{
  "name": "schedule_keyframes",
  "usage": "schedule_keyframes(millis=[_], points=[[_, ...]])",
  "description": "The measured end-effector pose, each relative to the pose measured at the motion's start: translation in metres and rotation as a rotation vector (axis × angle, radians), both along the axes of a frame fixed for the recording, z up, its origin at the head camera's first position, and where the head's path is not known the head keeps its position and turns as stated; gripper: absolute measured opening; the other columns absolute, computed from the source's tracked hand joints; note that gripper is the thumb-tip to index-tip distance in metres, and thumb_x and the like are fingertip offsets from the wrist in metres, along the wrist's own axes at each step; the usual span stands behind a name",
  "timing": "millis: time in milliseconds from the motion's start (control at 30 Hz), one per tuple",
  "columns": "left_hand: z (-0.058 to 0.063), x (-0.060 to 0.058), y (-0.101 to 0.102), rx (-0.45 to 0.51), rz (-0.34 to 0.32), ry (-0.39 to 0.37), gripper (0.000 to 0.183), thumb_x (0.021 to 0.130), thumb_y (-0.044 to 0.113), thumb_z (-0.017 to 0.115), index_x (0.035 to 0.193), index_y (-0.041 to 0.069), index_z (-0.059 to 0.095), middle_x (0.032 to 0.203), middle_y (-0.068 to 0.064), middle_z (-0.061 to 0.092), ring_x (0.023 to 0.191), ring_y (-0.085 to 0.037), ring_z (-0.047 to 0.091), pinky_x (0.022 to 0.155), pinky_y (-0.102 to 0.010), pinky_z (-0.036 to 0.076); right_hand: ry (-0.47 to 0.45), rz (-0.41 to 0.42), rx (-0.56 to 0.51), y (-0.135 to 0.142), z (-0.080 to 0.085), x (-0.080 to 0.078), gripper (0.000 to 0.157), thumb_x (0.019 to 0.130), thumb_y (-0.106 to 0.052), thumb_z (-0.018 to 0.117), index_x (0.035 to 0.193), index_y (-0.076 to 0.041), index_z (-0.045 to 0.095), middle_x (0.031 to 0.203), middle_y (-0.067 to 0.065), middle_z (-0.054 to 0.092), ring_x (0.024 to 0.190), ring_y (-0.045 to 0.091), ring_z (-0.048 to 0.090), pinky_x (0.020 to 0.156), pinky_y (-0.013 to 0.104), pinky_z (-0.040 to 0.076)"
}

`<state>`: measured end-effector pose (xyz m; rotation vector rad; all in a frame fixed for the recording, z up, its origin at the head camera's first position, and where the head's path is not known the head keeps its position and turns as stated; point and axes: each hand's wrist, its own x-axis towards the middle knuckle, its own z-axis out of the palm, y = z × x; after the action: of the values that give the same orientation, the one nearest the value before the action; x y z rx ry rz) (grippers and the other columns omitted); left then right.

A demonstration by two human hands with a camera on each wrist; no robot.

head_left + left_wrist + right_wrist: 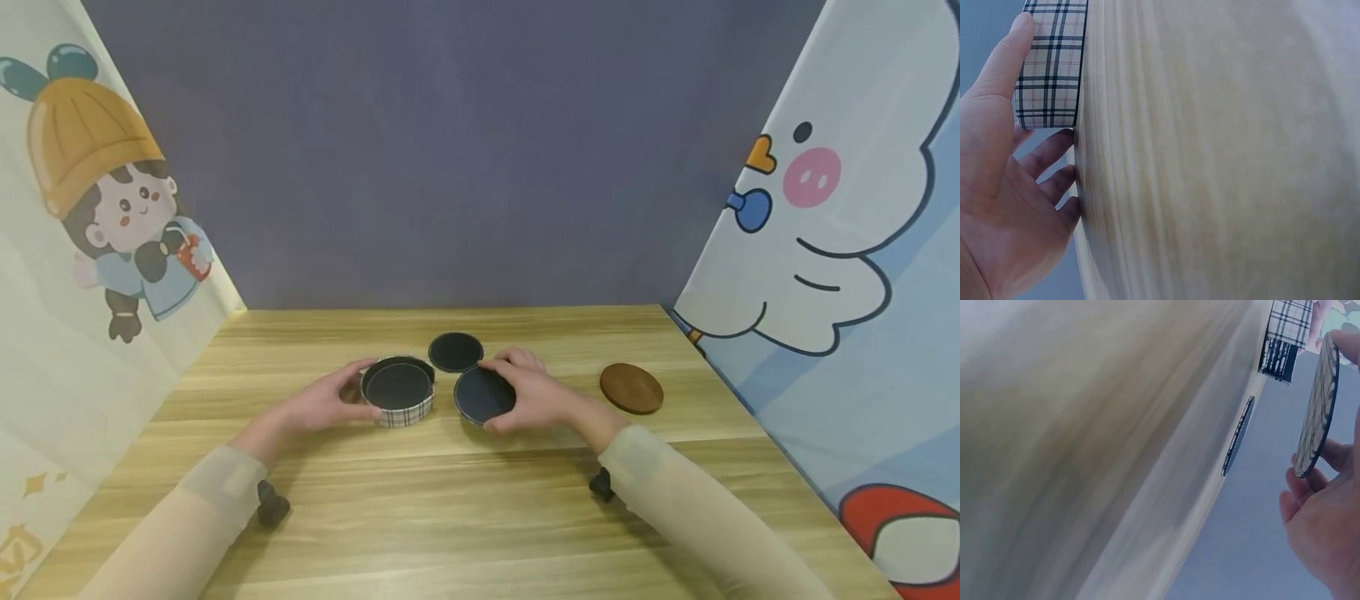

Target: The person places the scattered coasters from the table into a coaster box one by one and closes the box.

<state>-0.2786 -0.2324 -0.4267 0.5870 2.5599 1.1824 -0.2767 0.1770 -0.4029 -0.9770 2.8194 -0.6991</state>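
A round plaid coaster holder (403, 414) with a black disc inside it stands on the table. My left hand (333, 402) grips it from the left, its thumb on the plaid side in the left wrist view. Just right of the holder, my right hand (536, 395) pinches a round black coaster (478, 397) by its edge. The right wrist view has this coaster (1318, 406) raised off the table, a plaid pattern on its underside. Behind it a second black coaster (456, 352) lies flat on the wood.
A brown round disc (632, 388) lies to the right of my right hand. The wood-grain table (420, 517) ends at a dark back panel (450, 167), with cartoon-printed sheets on the left (45, 358) and right (885, 367).
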Motion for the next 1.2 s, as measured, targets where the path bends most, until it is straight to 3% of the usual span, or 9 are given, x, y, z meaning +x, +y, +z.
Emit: schedule_keyframes(millis=[267, 500, 867, 1200], points=[[0.0, 0.0, -0.001, -0.024, 0.013, 0.008, 0.108, 0.092, 0.041, 0.091, 0.174, 0.012, 0.027, 0.144, -0.023, 0.065, 0.138, -0.044, 0.061, 0.124, -0.071, 0.041, 0.002, 0.002, 0.004, -0.016, 0.004, -0.009, 0.107, 0.078, -0.053, 0.088, 0.17, -0.022, 0.043, 0.165, 0.012, 0.042, 0.151, 0.035, 0.037, 0.123, 0.062, 0.035], [-0.002, -0.002, -0.002, -0.038, 0.02, 0.011, 0.11, 0.091, 0.046, 0.091, 0.174, 0.013, 0.026, 0.149, -0.025, 0.063, 0.141, -0.047, 0.059, 0.125, -0.072, 0.039, 0.018, 0.027, -0.005, -0.035, 0.005, -0.016, 0.108, 0.078, -0.054, 0.088, 0.169, -0.015, 0.044, 0.16, 0.011, 0.045, 0.146, 0.034, 0.04, 0.123, 0.059, 0.034], [0.002, -0.002, -0.001, -0.027, -0.004, 0.007, 0.108, 0.093, 0.042, 0.089, 0.174, 0.012, 0.025, 0.149, -0.025, 0.063, 0.14, -0.046, 0.06, 0.125, -0.07, 0.04, 0.011, 0.048, -0.018, -0.067, 0.007, -0.025, 0.104, 0.08, -0.055, 0.087, 0.167, -0.016, 0.047, 0.158, 0.01, 0.045, 0.146, 0.032, 0.039, 0.124, 0.057, 0.034], [0.001, -0.002, -0.002, -0.031, 0.012, -0.017, 0.109, 0.093, 0.044, 0.089, 0.175, 0.014, 0.024, 0.151, -0.025, 0.062, 0.143, -0.046, 0.059, 0.127, -0.069, 0.038, 0.009, 0.045, -0.007, -0.092, 0.008, -0.034, 0.104, 0.081, -0.058, 0.086, 0.168, -0.017, 0.046, 0.159, 0.01, 0.046, 0.143, 0.031, 0.04, 0.122, 0.055, 0.035]])
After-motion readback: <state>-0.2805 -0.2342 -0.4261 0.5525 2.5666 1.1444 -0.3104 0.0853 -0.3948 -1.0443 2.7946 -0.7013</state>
